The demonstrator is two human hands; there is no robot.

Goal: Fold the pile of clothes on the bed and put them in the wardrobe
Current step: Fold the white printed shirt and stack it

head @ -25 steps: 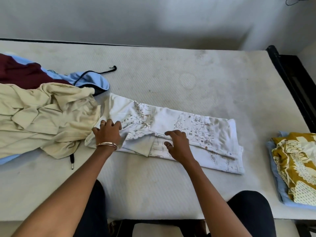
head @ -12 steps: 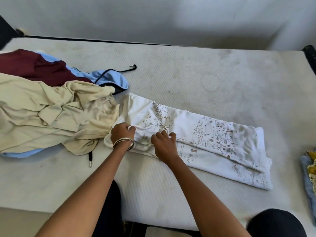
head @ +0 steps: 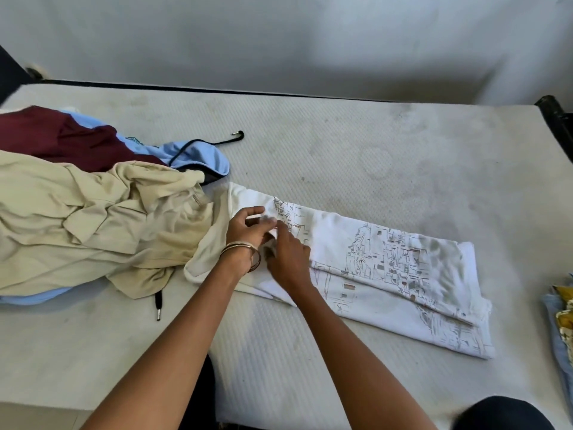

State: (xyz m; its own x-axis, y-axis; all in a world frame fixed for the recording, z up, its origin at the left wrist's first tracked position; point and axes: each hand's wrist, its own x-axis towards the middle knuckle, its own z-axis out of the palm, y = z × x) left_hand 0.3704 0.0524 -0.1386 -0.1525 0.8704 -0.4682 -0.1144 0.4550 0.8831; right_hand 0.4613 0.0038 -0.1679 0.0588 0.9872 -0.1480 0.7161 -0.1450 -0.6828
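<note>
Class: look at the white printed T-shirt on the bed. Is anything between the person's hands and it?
Nothing visible. The left hand and the right hand are both already on the white printed T-shirt, pinching its fabric at the end next to the beige garment.

Left hand [head: 246, 226] and right hand [head: 286, 259]: fingertips blurred where they meet over the white printed garment [head: 387, 265], grip on the cloth not readable; its left end partly covered by both hands and wrists; beige garment [head: 93, 221] cut off by left edge; maroon garment [head: 62, 138] mostly buried beneath it; light blue hoodie [head: 201, 158] largely hidden under the pile; folded stack [head: 562, 318] at right edge cropped, only a sliver visible; print detail too small to make out.
</note>
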